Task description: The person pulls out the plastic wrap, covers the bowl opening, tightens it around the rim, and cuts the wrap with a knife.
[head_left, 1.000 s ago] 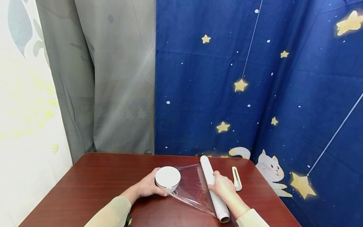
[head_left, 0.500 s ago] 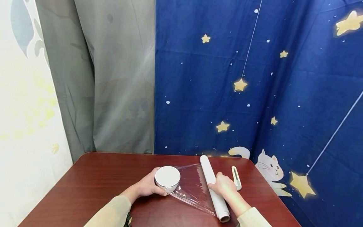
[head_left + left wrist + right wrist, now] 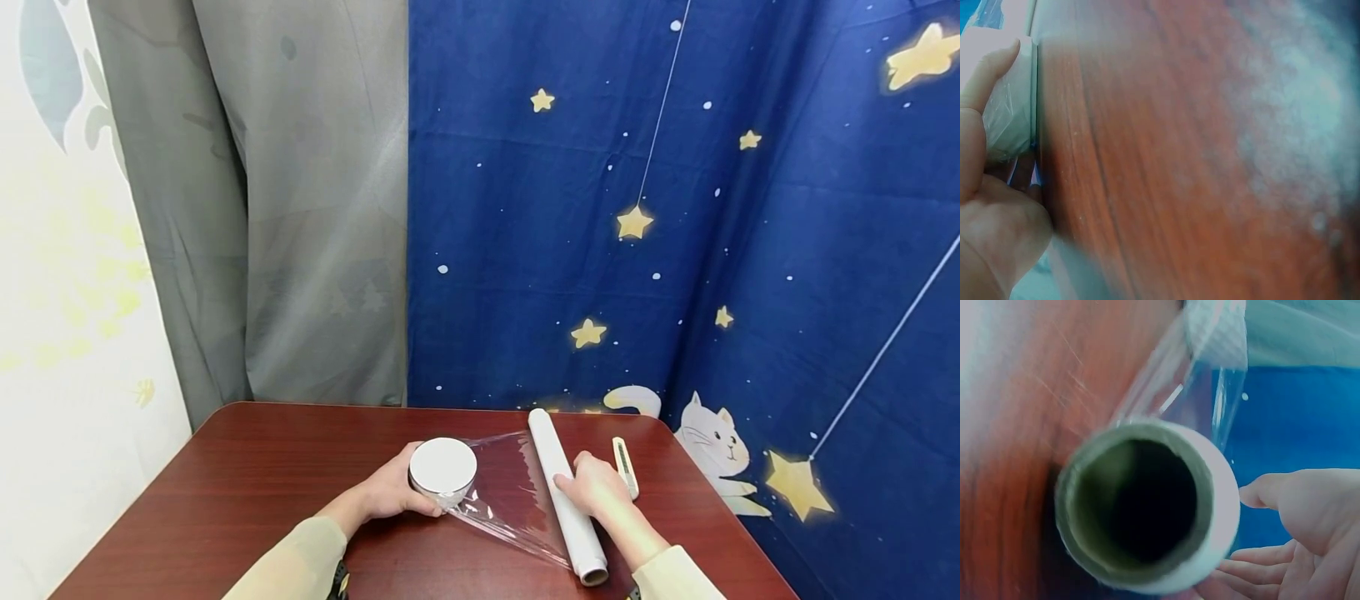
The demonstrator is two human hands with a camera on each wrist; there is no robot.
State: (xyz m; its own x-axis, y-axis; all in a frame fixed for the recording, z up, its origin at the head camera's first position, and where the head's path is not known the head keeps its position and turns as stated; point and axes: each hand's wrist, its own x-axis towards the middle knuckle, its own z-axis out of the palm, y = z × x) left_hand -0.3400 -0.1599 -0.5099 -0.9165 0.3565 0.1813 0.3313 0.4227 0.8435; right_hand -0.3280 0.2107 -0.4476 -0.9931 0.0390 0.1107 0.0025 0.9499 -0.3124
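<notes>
White tub (image 3: 442, 465) — gripped by left fingers (image 3: 422, 502); right fingers (image 3: 1257, 572) (loosely spread) at film roll (image 3: 578, 518).

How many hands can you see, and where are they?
2. The left hand holds the round white container. The right hand is at the white roll, next to the cutter. No other hands show.

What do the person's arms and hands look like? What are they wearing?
The person wears pale cream sleeves. The left hand and right hand have no gloves. A black band with a yellow bit peeks out by the left cuff.
</notes>
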